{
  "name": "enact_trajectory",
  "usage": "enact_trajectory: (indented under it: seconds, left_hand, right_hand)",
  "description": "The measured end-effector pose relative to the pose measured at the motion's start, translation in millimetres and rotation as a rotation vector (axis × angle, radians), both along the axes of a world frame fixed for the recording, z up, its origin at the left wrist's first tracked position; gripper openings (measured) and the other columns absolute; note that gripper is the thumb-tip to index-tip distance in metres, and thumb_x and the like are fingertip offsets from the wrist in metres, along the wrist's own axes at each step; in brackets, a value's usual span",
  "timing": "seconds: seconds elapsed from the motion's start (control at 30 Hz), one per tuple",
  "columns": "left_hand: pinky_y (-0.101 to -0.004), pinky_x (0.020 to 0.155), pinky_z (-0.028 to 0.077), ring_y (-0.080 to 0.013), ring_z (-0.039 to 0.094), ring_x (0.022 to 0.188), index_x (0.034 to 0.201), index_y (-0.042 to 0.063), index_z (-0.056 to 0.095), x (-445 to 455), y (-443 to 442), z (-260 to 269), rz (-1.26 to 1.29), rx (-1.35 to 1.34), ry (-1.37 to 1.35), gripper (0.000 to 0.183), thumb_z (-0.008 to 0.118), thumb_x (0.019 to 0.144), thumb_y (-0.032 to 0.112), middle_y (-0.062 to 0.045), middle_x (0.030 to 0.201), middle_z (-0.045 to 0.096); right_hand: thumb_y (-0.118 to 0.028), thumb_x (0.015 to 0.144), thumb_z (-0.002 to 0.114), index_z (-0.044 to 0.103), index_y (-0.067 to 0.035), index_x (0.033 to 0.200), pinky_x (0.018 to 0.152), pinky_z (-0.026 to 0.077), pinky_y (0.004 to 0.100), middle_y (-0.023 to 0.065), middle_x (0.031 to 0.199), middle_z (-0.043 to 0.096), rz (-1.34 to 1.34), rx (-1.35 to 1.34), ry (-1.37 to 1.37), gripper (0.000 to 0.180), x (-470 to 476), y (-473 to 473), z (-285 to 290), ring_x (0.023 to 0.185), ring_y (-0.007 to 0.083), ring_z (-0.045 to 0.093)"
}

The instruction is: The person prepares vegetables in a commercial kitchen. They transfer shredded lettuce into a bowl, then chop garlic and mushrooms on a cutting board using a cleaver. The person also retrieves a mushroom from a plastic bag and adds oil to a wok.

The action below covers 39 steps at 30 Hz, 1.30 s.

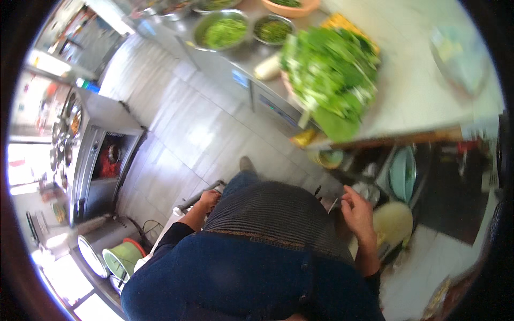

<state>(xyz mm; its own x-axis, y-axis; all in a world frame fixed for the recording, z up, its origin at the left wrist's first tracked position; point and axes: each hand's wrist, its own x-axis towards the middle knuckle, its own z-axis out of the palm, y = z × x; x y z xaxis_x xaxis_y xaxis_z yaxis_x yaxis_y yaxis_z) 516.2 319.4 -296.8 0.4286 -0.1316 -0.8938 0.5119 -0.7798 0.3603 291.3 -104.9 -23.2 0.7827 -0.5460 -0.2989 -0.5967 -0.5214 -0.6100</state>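
My left hand (pixel 209 200) is low on the left, its fingers curled beside my striped apron (pixel 277 212); whether it grips anything cannot be told. On the right, my right hand (pixel 356 208) hangs in the air with its fingers apart and nothing in it, close to the shelf under the counter. A heap of leafy greens (pixel 329 72) fills a basket at the counter's edge. Beside it lie a white radish-like vegetable (pixel 268 67), a steel bowl of shredded green vegetable (pixel 221 31) and a smaller bowl of chopped greens (pixel 274 30).
The white countertop (pixel 417 92) reaches to the right, above shelves with a pale green basin (pixel 402 174). A metal cabinet (pixel 108 160) with pans on top stands left, near a green bucket (pixel 122 257). Grey floor tiles (pixel 192 124) lie between cabinet and counter.
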Motion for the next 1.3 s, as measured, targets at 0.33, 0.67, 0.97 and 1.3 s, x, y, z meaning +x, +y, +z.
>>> enact_trajectory:
  seconds: [0.33, 0.67, 0.97, 1.3]
  left_hand:
    - [-0.0309, 0.069, 0.049, -0.0167, 0.065, 0.09, 0.123, 0.001, 0.059, 203.7, 31.1, 52.7, 0.348, -0.327, -0.325, 0.047, 0.072, 0.087, 0.028, -0.009, 0.107, 0.068]
    - [-0.0406, 0.091, 0.052, -0.0328, 0.066, 0.106, 0.124, 0.003, 0.062, 199.1, 185.1, -62.9, 0.249, -0.025, -0.287, 0.059, 0.07, 0.083, 0.044, -0.023, 0.114, 0.067]
    - [-0.0407, 0.09, 0.052, -0.0336, 0.066, 0.104, 0.119, 0.003, 0.065, 237.5, 303.6, -28.5, 0.99, 0.16, -0.012, 0.056, 0.067, 0.084, 0.046, -0.023, 0.11, 0.068]
    - [-0.0406, 0.088, 0.052, -0.0338, 0.067, 0.102, 0.117, 0.003, 0.066, 479.0, 392.9, -62.8, 1.093, 0.016, 0.015, 0.054, 0.065, 0.085, 0.046, -0.022, 0.108, 0.069]
  right_hand:
    - [-0.009, 0.085, 0.062, 0.061, -0.003, 0.121, 0.077, 0.052, 0.042, 0.0154, 0.096, 0.068, 0.798, 0.11, -0.344, 0.037, 350.8, 136.4, 22.1, 0.088, 0.0341, 0.065]
    - [-0.009, 0.085, 0.061, 0.061, -0.005, 0.122, 0.081, 0.051, 0.0456, 0.0178, 0.099, 0.068, 1.218, 0.202, -0.273, 0.037, 621.7, 258.6, -12.6, 0.091, 0.0371, 0.064]
    - [-0.007, 0.085, 0.059, 0.06, -0.002, 0.12, 0.076, 0.052, 0.0446, 0.0166, 0.092, 0.068, 1.621, 0.227, -0.504, 0.035, 872.2, 424.0, 14.5, 0.086, 0.0365, 0.064]
    - [-0.011, 0.086, 0.055, 0.062, -0.007, 0.12, 0.073, 0.052, 0.0456, 0.0173, 0.092, 0.068, 1.502, 0.09, -0.105, 0.035, 1101.3, 557.5, -61.4, 0.085, 0.039, 0.064]
